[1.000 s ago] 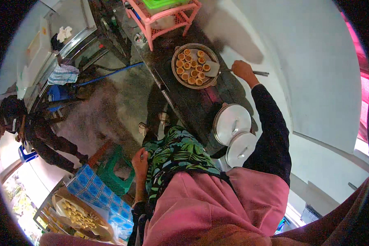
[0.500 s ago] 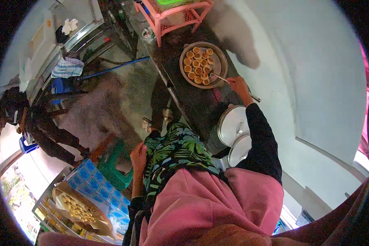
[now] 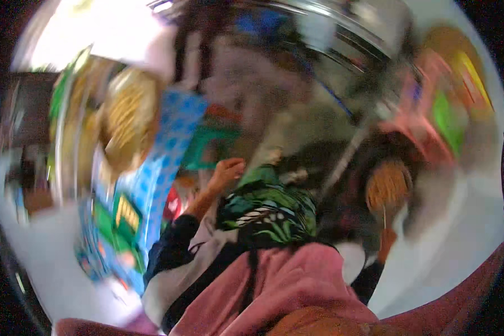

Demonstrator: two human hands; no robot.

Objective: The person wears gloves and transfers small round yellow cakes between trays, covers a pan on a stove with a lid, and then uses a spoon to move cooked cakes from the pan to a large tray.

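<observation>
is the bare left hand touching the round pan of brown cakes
Apart: the head view, though blurred, shows grey floor and a dark tabletop between the bare left hand and the round pan of brown cakes.

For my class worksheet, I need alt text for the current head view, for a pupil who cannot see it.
A person's right hand holds a thin utensil at a round pan of browned pieces, at the right of a blurred overhead view. The left hand is near a green leaf-patterned garment; a blue patterned cloth lies farther left.
</observation>
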